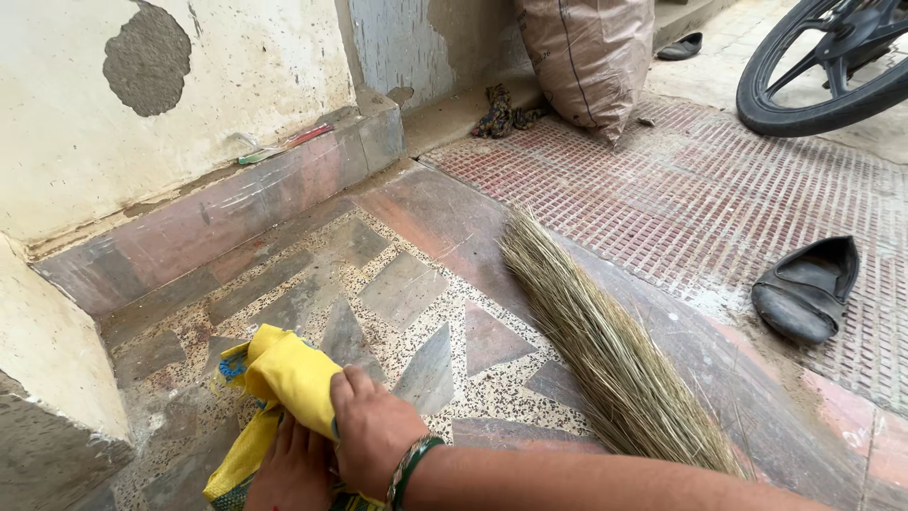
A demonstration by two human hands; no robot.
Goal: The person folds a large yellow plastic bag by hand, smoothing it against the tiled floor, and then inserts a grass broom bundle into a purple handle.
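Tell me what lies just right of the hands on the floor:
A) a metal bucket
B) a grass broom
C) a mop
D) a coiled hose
B: a grass broom lies flat on the tiled floor, beside the right hand and left hand gripping a yellow cloth.

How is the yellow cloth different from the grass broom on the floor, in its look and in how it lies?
The yellow cloth is soft and bunched up, while the grass broom is a long bundle of dry straw-coloured stalks, spread out straight. The cloth is bright yellow with a blue edge; the broom is pale tan. The right hand and the left hand grip the cloth; no hand touches the broom. Both rest on the patterned stone floor.
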